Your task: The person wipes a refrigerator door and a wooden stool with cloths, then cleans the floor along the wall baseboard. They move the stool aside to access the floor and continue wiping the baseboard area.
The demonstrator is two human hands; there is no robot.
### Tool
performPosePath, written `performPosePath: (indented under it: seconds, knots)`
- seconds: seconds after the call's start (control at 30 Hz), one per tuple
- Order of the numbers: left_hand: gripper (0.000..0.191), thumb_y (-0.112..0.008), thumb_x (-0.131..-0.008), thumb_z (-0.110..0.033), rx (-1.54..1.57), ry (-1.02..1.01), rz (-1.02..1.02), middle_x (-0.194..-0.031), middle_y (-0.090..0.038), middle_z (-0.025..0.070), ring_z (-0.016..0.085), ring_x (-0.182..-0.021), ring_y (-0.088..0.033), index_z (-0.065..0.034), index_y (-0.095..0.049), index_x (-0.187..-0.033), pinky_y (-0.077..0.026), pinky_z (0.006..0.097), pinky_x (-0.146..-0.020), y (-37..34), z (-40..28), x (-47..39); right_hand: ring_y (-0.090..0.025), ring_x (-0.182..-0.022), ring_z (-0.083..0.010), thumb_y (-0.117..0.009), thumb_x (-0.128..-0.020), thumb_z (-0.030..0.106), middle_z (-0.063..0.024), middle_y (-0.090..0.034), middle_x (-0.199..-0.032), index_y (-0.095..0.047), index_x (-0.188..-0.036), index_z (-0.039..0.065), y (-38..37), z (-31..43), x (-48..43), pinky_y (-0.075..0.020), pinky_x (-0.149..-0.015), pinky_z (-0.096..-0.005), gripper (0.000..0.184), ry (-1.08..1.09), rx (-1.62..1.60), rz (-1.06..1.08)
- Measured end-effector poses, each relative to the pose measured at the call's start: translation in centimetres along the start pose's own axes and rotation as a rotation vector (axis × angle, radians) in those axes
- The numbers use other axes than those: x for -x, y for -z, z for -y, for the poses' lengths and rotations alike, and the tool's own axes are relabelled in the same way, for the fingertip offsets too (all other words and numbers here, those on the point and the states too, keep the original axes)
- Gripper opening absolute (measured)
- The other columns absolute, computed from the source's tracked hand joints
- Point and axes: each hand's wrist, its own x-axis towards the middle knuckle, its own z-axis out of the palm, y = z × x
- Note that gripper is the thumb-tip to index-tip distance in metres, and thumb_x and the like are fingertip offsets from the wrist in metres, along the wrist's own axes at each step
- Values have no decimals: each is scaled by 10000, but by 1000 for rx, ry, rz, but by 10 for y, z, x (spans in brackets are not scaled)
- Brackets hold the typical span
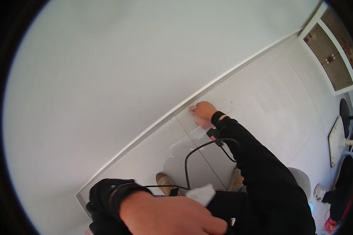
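My right hand (pixel 205 110) reaches down to the grey tiled floor (pixel 267 97), close to the skirting board (pixel 223 77). Its fingers are closed on a pink cloth (pixel 203 122), which lies against the tiles beneath it. Near the camera at the bottom is my left hand (pixel 170 213), back up, with its fingertips cut off or hidden. A crumpled white tissue or cloth (pixel 202 194) shows just beyond it; whether that hand holds it cannot be told. A black cable (pixel 194 151) runs between my sleeves to a small black device (pixel 214 136) near my right wrist.
Wet, shiny patches (pixel 179 158) and small brown specks (pixel 231 102) mark the floor. A white wall (pixel 106 88) rises behind the skirting. At right are a white-framed glass door (pixel 326 55), a white board-like object (pixel 336 144) and another person's shoe (pixel 319 192).
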Motion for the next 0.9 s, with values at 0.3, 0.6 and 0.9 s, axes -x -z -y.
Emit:
performPosePath:
  seconds: [0.3, 0.6, 0.9]
  knots:
    - [104, -522, -863, -54, 261, 376, 215, -956, -604, 199, 313, -689, -539, 25, -563, -917, -454, 336, -559, -7, 19, -1, -623, -758, -347, -574, -751, 257, -169, -643, -793, -612, -830, 70, -33, -13, -13, -490, -673, -431, 207, -162, -538, -221]
    - [279, -470, -752, 35, -221, 1118, -1569, -711, -536, 48, 103, -482, -401, -34, -581, -998, -345, 216, -457, 3, -23, 135, -619, -742, -312, -582, -702, 207, -111, -644, -720, -661, -688, 83, 74, -133, 26, -459, -632, -400, 148, -476, 33, -339]
    - [204, -482, -769, 11, -280, 1131, -1583, -751, -541, 49, 96, -514, -405, -34, -574, -945, -329, 212, -459, 11, -49, 130, -573, -898, -386, -486, -831, 239, -209, -606, -911, -521, -950, -5, -15, 58, 6, -452, -790, -439, 274, -781, -1112, -484]
